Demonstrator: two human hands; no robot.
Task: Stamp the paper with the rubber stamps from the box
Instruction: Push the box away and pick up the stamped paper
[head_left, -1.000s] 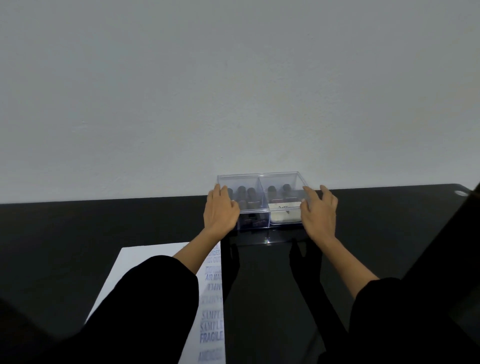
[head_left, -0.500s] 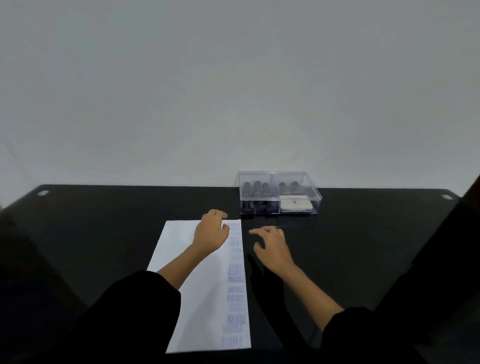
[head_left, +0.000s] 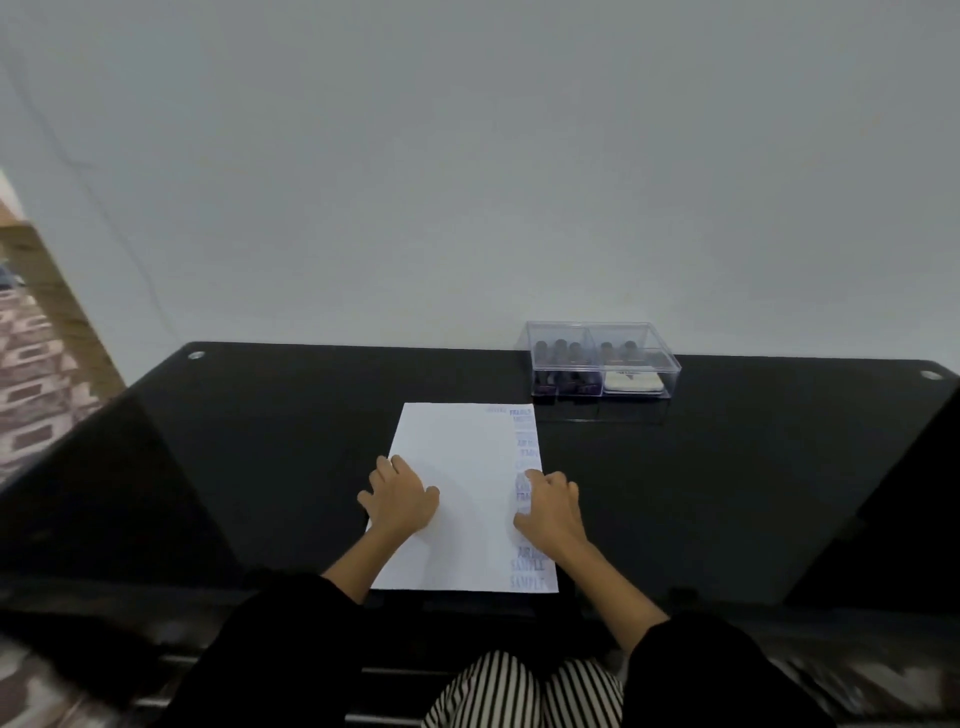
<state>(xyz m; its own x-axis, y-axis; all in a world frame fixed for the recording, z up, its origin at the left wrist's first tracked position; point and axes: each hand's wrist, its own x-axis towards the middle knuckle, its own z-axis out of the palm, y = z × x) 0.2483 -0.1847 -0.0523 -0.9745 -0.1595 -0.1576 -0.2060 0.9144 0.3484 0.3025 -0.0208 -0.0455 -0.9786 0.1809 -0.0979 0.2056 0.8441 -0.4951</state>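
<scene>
Left hand (head_left: 402, 499) and right hand (head_left: 553, 506) pulled back from box (head_left: 602, 364), resting on paper (head_left: 467, 467), fingers relaxed

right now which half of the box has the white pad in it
The right half of the box, where the white pad lies in front; the left half holds only dark stamps.
</scene>
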